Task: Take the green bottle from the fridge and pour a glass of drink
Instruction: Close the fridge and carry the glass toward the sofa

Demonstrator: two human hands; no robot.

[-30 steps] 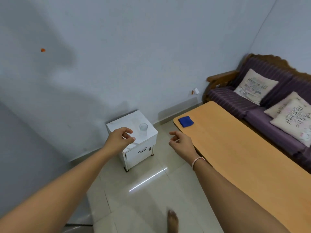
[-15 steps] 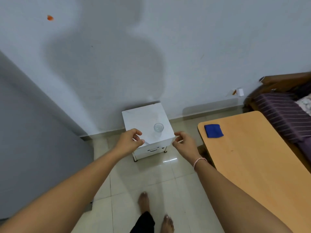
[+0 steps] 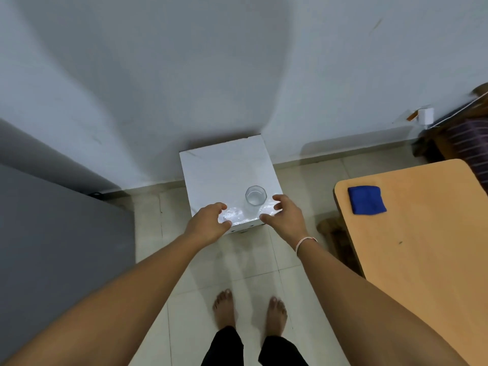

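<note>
Tiled floor, pale wall, white cabinet [image 3: 227,175] with empty glass [image 3: 255,198] near front edge. Left hand [image 3: 208,223] and right hand [image 3: 284,216] half open, holding nothing, flanking glass. No green bottle in view. Risk: stray knuckle toppling glass off edge

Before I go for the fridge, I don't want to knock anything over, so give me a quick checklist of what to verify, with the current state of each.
1. Glass upright on the white cabinet: ok.
2. Glass empty and ready for pouring: looks so, cannot tell for sure.
3. Left hand free: ok, open, holding nothing.
4. Right hand free: ok, open beside the glass, not gripping it.
5. Green bottle located: not ok, none in view.
6. Fridge door open: cannot tell; only a grey surface shows at the left.
</note>
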